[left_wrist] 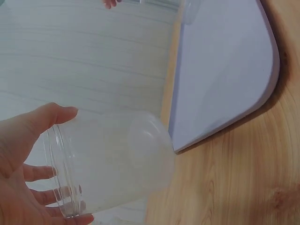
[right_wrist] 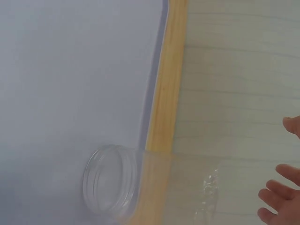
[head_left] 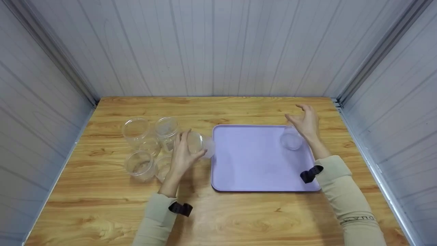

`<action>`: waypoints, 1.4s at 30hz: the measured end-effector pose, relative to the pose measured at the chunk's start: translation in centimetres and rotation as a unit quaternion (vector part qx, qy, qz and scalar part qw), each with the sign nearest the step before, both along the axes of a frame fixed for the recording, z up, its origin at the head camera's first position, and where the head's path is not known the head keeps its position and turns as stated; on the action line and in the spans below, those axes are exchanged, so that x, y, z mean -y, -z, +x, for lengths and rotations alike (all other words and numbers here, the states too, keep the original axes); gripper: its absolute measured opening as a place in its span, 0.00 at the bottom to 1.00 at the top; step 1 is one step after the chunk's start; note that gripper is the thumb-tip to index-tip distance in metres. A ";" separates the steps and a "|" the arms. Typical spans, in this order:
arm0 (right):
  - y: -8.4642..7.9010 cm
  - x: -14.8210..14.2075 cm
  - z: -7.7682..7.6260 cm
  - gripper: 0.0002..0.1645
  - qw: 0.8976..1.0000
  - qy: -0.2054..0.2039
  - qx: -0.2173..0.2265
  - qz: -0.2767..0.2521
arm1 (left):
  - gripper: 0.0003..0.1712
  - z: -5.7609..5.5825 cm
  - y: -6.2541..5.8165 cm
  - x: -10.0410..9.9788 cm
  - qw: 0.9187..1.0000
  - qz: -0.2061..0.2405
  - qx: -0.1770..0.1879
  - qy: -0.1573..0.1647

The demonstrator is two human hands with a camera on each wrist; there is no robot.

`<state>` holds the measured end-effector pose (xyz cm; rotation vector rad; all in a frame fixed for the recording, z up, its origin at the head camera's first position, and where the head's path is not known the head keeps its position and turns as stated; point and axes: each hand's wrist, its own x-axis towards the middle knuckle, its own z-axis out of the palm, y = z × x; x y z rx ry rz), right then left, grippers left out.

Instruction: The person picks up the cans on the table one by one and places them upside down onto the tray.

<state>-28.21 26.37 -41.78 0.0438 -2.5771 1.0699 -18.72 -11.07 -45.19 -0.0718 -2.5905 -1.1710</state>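
Observation:
My left hand grips a clear plastic jar around its threaded rim. That jar is off the table near the left edge of the lilac tray, its base toward the tray. On the tray's far right part a second clear jar stands mouth down, its threaded rim on the tray in the right wrist view. My right hand is raised just above and beyond it, thumb and fingers spread, holding nothing. Several more clear jars are grouped on the table left of my left hand, which partly hides them.
A wood-patterned table carries the tray and jars. Pale panel walls enclose it at the back and both sides. Black straps with small cameras sit on both wrists.

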 end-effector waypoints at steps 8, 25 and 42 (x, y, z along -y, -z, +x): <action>-0.3 0.8 1.3 0.27 0.995 -0.033 -0.064 -0.073 | 0.47 0.3 -0.1 -0.5 0.999 0.033 -0.029 -0.008; -2.9 3.7 6.1 0.24 0.967 -0.152 -0.008 -0.206 | 0.48 0.6 0.3 -1.9 0.990 0.137 -0.027 -0.014; 0.9 4.2 6.6 0.35 0.929 -0.273 0.092 -0.231 | 0.36 0.8 0.7 -3.4 0.977 0.212 -0.034 0.010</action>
